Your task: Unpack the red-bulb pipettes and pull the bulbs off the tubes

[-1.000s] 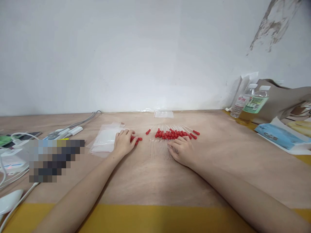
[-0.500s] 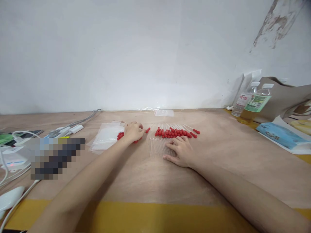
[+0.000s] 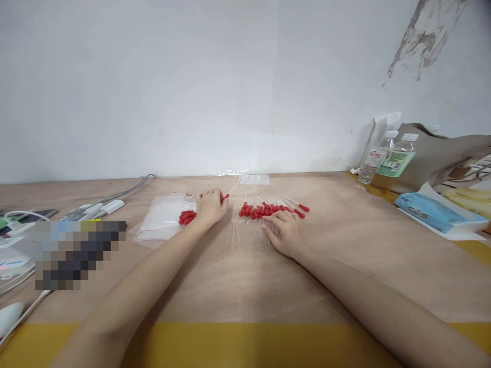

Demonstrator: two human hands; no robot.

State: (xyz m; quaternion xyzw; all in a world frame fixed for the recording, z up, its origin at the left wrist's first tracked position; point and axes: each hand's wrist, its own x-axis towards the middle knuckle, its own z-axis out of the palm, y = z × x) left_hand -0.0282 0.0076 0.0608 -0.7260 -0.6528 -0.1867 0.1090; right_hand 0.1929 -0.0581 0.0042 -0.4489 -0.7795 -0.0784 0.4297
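My left hand point(image 3: 210, 207) is closed on a glass dropper with a red rubber bulb point(image 3: 225, 198); its thin tube points up and to the right. Beside that hand is a small pile of red bulbs point(image 3: 186, 217), partly hidden by it. Several droppers with red bulbs point(image 3: 268, 208) lie in a row in the middle, tubes toward the wall. Nearer to me is a row of bare clear glass tubes point(image 3: 247, 236). My right hand point(image 3: 286, 232) rests at the right end of these tubes, fingers apart, its fingertips close to the red bulbs.
Clear plastic bags point(image 3: 159, 220) lie left of the pile, and another small bag point(image 3: 254, 179) lies by the wall. Chargers and cables point(image 3: 103, 207) take up the left side. On the right are bottles point(image 3: 395, 163), a blue tissue pack point(image 3: 437, 210) and a grey bag point(image 3: 433, 158).
The dropper at my left hand is now in its fingers and has shifted up and left. My right hand has drawn back a little from the clear tubes. The view has turned slightly right.
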